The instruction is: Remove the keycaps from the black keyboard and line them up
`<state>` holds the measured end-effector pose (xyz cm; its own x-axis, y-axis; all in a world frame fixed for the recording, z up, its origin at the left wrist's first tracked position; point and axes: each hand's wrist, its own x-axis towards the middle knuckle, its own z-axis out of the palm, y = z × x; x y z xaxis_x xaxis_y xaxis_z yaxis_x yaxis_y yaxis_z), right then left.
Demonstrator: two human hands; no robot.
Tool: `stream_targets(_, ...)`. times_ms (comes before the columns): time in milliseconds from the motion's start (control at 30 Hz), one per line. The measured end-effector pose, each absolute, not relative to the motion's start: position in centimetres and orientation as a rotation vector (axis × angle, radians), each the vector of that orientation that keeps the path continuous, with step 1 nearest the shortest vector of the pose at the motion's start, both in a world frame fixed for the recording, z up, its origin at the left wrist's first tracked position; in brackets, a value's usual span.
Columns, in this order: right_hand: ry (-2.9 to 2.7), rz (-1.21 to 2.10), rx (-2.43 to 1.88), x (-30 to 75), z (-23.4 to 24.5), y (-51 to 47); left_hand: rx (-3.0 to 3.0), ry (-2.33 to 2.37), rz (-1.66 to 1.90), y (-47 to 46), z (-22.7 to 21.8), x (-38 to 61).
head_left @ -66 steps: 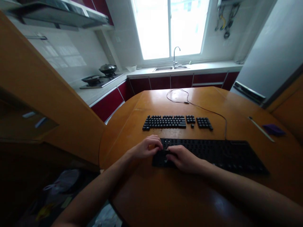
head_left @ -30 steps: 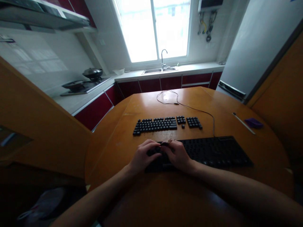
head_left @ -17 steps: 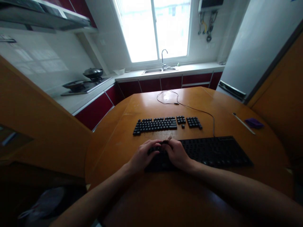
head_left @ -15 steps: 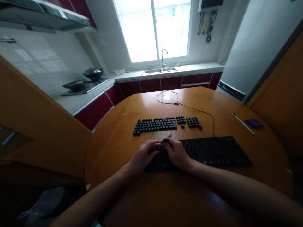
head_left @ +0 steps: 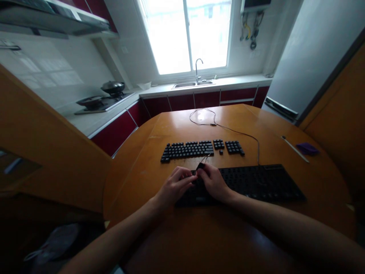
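Note:
A black keyboard base (head_left: pixel 256 184) with its caps removed lies on the round wooden table (head_left: pixel 199 243). Beyond it, several black keycaps (head_left: pixel 188 149) are laid out in rows like a keyboard. My left hand (head_left: pixel 175 186) rests on the base's left end with fingers curled. My right hand (head_left: pixel 212 182) is beside it, pinching a small wire keycap puller (head_left: pixel 202 164) with a dark keycap in it, lifted just above the base's top-left corner.
The keyboard's cable (head_left: pixel 228 129) loops toward the table's far edge. A thin white stick (head_left: pixel 295 149) and a purple cloth (head_left: pixel 307 148) lie at the right. Behind are a counter with a sink (head_left: pixel 194 83), a stove with pans (head_left: pixel 99 101) and a fridge (head_left: pixel 308 57).
My right hand has raised the puller from the base's left end, and a dark keycap now hangs in it. My left hand stays on the base. The view shifted slightly.

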<state>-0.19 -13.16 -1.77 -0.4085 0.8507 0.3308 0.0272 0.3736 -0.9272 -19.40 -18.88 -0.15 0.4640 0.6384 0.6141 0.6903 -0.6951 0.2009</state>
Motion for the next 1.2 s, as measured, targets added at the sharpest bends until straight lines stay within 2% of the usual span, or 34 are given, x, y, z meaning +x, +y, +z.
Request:
stream_targets(267, -1.793, 1.259, -0.698, -0.3, -1.2, -13.3, -2.803, -1.219, -1.058, -18.6, -0.6, -20.3)
stream_targets(433, -1.759, 1.273, -0.729, -0.4, -1.7, -13.0, -2.820, -1.324, -1.488, -18.3, -0.3, -20.5)
stream_targets(567, -1.712, 1.318, -0.740, -0.5, -2.1, -12.9, -2.544, -1.639, -1.702, -17.0, 0.0, -22.4)
stream_targets(700, -1.689, 1.351, -0.752, -0.4, -2.2, -12.9, -2.284, -1.924, -1.479, -15.2, -0.4, -26.0)
stream_targets(967, -1.695, 1.347, -0.768, -0.3, -2.1, -13.0, -2.205, -1.978, -0.987, -13.5, -2.0, -28.0)
stream_targets(1067, -1.687, 1.357, -0.770, -0.3, -2.0, -13.1, -2.266, -1.939, -0.939, -13.3, -2.3, -27.9)
stream_targets(1200, -1.690, 1.355, -0.773, -0.3, -2.0, -13.0, -2.229, -1.943, -1.054, -13.0, -2.8, -28.3)
